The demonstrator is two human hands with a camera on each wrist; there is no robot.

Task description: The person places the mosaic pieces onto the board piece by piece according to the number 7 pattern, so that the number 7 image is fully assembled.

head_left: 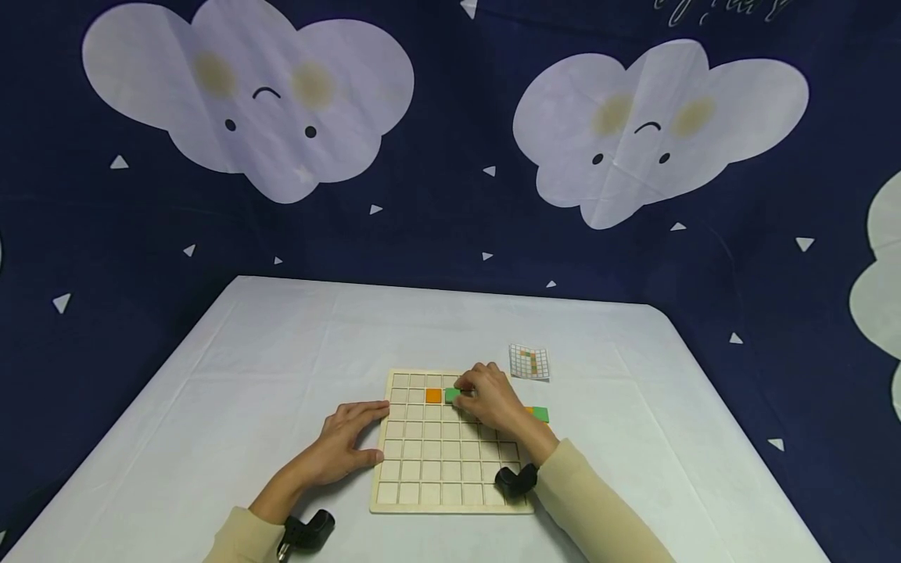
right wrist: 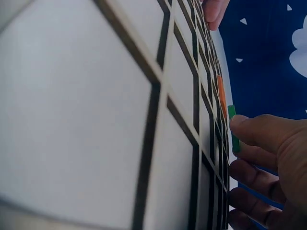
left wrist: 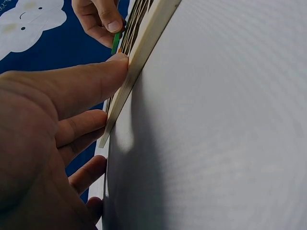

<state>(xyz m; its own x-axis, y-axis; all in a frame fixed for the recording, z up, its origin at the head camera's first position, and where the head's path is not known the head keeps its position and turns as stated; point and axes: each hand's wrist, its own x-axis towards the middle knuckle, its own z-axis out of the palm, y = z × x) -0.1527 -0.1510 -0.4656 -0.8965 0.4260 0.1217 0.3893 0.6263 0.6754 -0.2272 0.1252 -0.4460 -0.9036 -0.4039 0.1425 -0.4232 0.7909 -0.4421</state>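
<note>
A light wooden grid board [head_left: 422, 494] lies on the table, with one orange square tile [head_left: 433, 396] seated in a cell of its second row. Just right of that tile, my right hand [head_left: 490, 399] pinches a green square tile [head_left: 451, 396] between thumb and fingers. In the right wrist view the green tile [right wrist: 233, 129] is tilted slightly off the board surface. My left hand [head_left: 343, 442] touches the board's left edge with its thumb and fingertips, the fingers fairly straight. The board's upper right cells are hidden behind my right hand and forearm.
A small paper card [head_left: 529, 363] printed with a coloured grid lies beyond the board's upper right corner. Partly behind my right wrist, a green tile [head_left: 540, 414] and a bit of orange show at the board's right side. White cloth covers the table [head_left: 281, 352].
</note>
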